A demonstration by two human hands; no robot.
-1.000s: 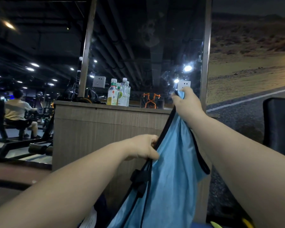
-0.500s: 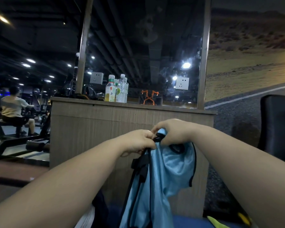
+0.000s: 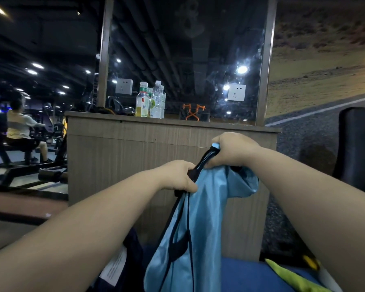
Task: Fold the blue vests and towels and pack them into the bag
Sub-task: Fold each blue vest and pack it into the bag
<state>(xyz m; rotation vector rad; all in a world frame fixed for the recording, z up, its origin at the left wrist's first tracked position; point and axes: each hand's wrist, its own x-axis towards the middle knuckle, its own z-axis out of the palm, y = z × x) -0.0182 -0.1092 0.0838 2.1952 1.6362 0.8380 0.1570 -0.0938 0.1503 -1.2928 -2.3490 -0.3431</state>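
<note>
A light blue vest [image 3: 200, 224] with black trim hangs in the air in front of me. My left hand [image 3: 177, 175] grips its black edge at the lower left of the top. My right hand [image 3: 232, 150] grips the trim a little higher and to the right, with blue cloth bunched under it. The vest's lower part drops out of the frame at the bottom. A dark bag-like item [image 3: 131, 262] with a white label lies below my left forearm; no towels are visible.
A wooden counter [image 3: 118, 161] stands right behind the vest, with several bottles [image 3: 150, 102] on top and a mirror above. A blue surface [image 3: 244, 275] with a green item [image 3: 287, 277] lies at lower right. A black chair [image 3: 358, 148] is at right. A person exercises at far left.
My right hand came down from a high raised hold to meet my left hand, then lifted slightly up and right again. The vest's top bunched between both hands.
</note>
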